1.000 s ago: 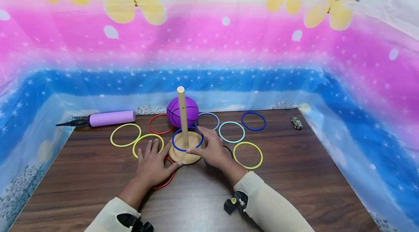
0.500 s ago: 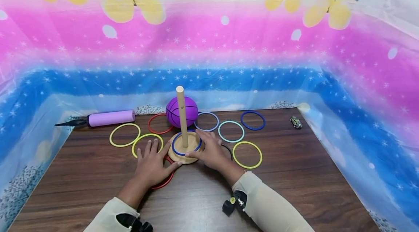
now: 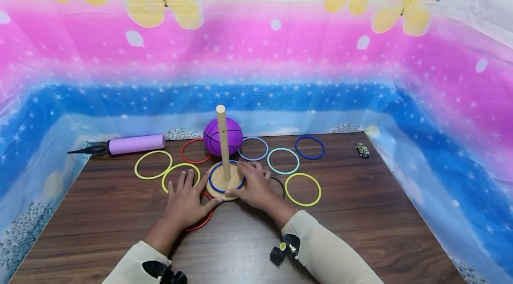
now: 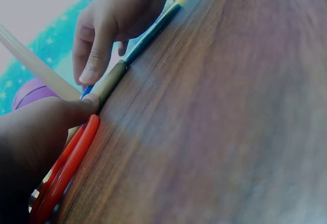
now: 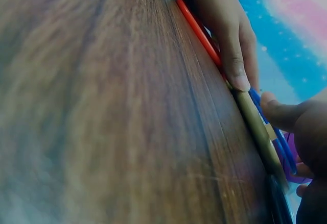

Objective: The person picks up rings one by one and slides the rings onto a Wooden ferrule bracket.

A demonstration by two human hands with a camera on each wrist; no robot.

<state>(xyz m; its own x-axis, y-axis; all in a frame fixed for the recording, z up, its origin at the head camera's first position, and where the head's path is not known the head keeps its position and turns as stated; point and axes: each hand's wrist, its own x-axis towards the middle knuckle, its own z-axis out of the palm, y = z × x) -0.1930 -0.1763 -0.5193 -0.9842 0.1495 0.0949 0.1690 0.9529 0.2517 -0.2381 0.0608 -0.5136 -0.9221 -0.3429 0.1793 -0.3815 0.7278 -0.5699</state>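
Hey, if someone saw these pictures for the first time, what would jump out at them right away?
Probably the wooden peg stand at the table's middle, a blue ring lying round its post, with the left hand and right hand resting at either side of the base. Next, the purple ball just behind it and coloured rings scattered flat on the dark wooden table.

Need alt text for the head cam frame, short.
Two hands rest on a dark wooden table either side of a round wooden base with an upright peg; a blue ring lies around the peg. The left hand lies flat over a red ring; the right hand touches the base. Coloured rings, a purple ball and a purple pump lie beyond.
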